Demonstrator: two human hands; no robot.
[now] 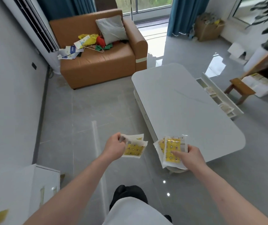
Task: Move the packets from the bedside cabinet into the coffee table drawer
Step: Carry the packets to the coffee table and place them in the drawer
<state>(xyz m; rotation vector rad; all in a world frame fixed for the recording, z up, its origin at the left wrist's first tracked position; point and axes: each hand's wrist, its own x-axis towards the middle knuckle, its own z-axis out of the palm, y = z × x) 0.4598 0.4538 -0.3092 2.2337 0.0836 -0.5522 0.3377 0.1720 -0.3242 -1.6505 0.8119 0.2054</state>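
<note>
My left hand (113, 147) grips a small stack of white packets with yellow patterned fronts (134, 149), held over the floor. My right hand (191, 157) holds a second fan of the same yellow packets (172, 151) just in front of the near corner of the white coffee table (178, 98). On the table's far right side its drawer (219, 96) stands pulled out, with a few packets lying inside. The white bedside cabinet (45, 181) is at the lower left, behind my left arm.
A brown sofa (100, 62) with a grey cushion and scattered papers and clothes stands at the back left. A wooden stool (239, 88) sits beyond the drawer on the right. Glossy grey floor lies between me and the table. My leg and black shoe show below.
</note>
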